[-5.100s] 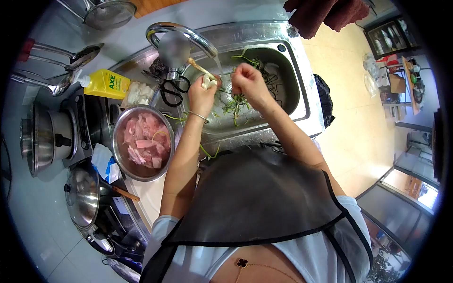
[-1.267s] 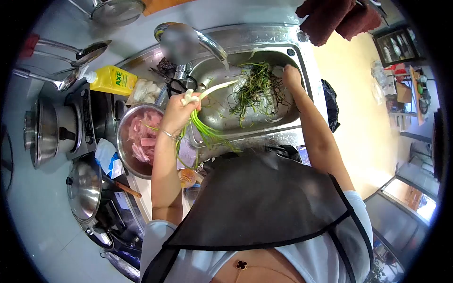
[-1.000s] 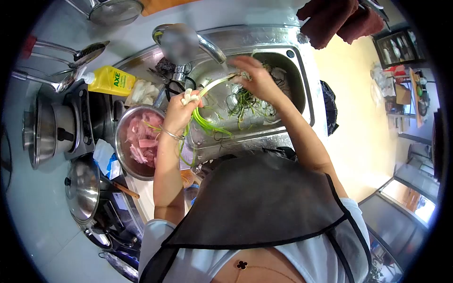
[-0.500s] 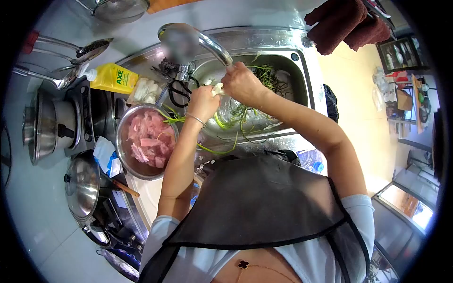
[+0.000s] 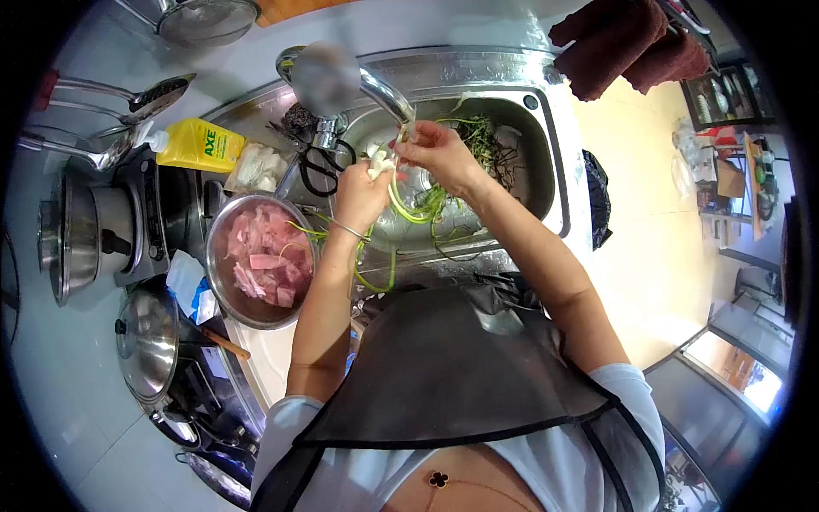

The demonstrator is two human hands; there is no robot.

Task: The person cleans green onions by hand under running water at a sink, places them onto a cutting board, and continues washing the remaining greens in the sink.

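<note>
My left hand (image 5: 360,196) is closed round a bunch of scallions, their white ends (image 5: 380,161) sticking up past the fingers and green leaves trailing below. Close beside it, under the faucet spout, my right hand (image 5: 445,157) pinches a scallion between thumb and fingers. A long green stem (image 5: 409,213) curves down between the hands into the steel sink (image 5: 546,200). Dark, limp greens and roots (image 5: 486,145) lie at the sink's far right. The faucet (image 5: 388,92) arches over both hands; its upper part is blurred.
Left of the sink stand a metal bowl of raw meat (image 5: 271,260), black-handled scissors (image 5: 322,171) and a yellow AXE bottle (image 5: 200,145). Further left are a lidded pan (image 5: 147,341) and steel pots (image 5: 94,230). Brown cloths (image 5: 610,43) hang at upper right.
My hands have moved slightly apart, and the right fingers have opened out from a fist into a pinch. The green stem hanging between them now shows more clearly.
</note>
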